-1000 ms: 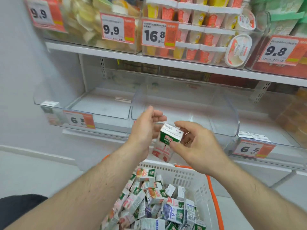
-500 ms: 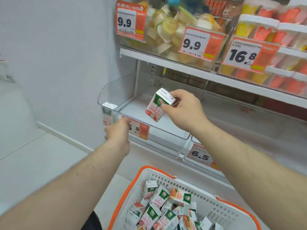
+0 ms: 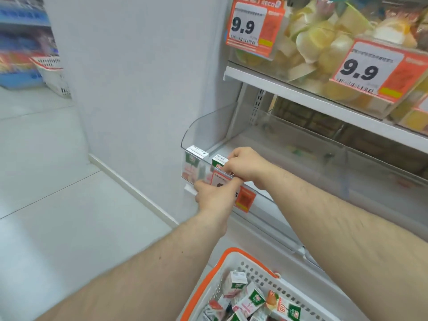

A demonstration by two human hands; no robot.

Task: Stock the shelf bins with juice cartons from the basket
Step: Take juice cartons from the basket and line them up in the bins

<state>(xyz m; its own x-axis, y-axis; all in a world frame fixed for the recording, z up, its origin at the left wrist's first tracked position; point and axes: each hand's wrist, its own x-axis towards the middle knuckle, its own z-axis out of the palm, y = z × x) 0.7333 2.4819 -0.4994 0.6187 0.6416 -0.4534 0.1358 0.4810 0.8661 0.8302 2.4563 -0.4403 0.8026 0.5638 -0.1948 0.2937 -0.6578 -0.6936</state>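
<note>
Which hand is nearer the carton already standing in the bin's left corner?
Left. The left hand is just below the corner carton, outside the bin; the right hand is farther right.

You can read "9.9" on both orange price tags [image 3: 252,26] [image 3: 370,68] at the upper shelf's front edge.

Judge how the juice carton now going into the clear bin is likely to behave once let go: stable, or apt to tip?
The carton under the right hand looks small and boxy, so it is probably stiff and light. It stands upright, taller than wide, so a nudge might tip it. The neighbouring carton and the bin's front wall should steady it.
</note>
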